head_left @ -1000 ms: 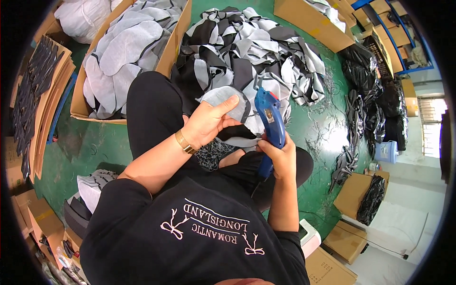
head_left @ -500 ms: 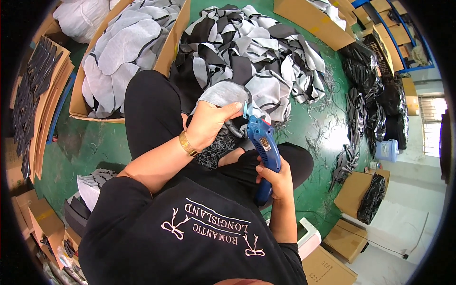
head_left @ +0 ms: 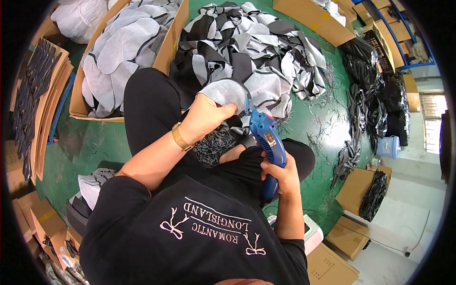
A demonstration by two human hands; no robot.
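My left hand (head_left: 205,118) pinches a rounded grey fabric piece (head_left: 225,91) with a dark edge, thumb on top. In my right hand (head_left: 284,174), the fingers wrap round the handle of blue electric scissors (head_left: 267,136). Their blade end points away from me and sits at the right edge of the fabric piece, close to my left thumb. Whether the blades touch the cloth I cannot tell. Between my legs, under my hands, lies a tangle of thin dark and grey trimmings (head_left: 216,146).
Beyond my knees spreads a large heap of grey and black fabric pieces (head_left: 251,42). A cardboard box (head_left: 173,40) of similar pieces stands left of it. Black plastic bags (head_left: 361,71) line the right side. Scraps litter the green floor (head_left: 327,128). A cable runs near a white device (head_left: 313,232).
The electric scissors and my right hand have shifted slightly right. My left hand has moved a little left, still pinching the fabric piece.
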